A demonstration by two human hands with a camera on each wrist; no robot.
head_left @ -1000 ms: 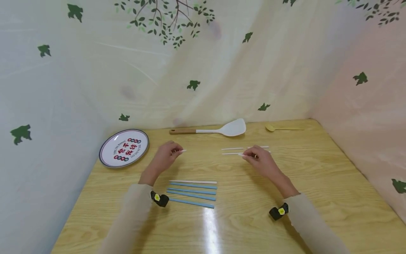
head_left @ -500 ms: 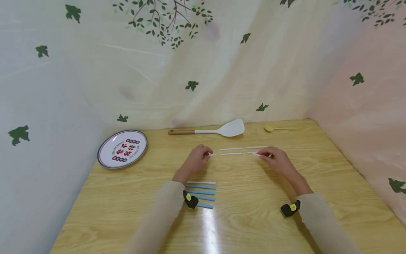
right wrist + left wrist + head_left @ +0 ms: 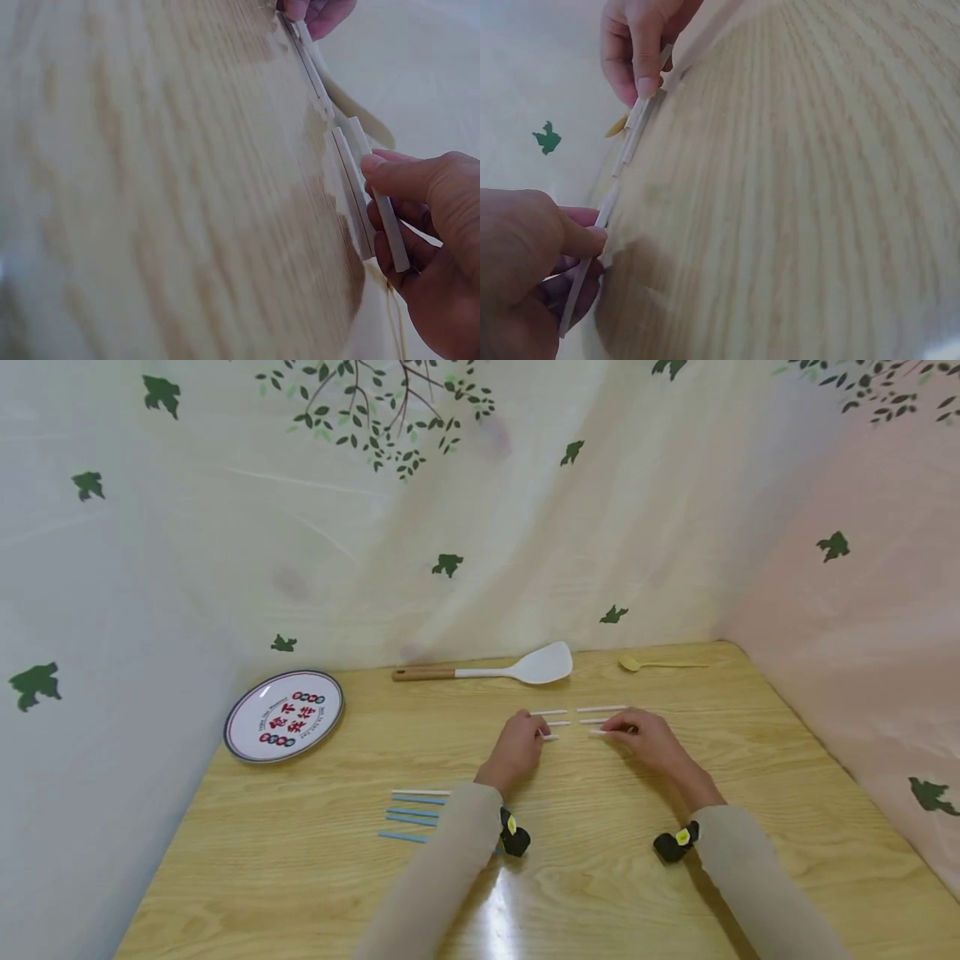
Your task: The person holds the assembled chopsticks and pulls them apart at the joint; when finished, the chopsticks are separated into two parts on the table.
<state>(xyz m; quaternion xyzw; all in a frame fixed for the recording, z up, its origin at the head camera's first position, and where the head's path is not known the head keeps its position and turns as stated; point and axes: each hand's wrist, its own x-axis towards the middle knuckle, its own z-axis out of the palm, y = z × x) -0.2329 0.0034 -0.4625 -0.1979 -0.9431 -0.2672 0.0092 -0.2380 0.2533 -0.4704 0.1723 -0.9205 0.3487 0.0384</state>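
- Since one second ago, the left hand (image 3: 519,745) has been brought rightward across the pale wood-grained tabletop (image 3: 600,877), and the right hand (image 3: 647,743) has been shifted a little further right.
- A short white stick (image 3: 573,300) is pinched between the left thumb and fingers.
- A second short white stick (image 3: 391,229) is clamped likewise by the right thumb and fingers; whether either stick touches the tabletop cannot be told.
- Just beyond the hands, four more thin white sticks (image 3: 600,709) are laid in two pairs, end to end with a gap between.
- Nearer the person, a long white stick (image 3: 420,792) and slender blue sticks (image 3: 405,837) are partly hidden by the left beige sleeve (image 3: 435,872).
- Behind, a white spatula with a wooden handle (image 3: 543,667) and a yellow spoon (image 3: 630,664) are set.
- At far left, a round white plate with red characters (image 3: 285,717) is placed.
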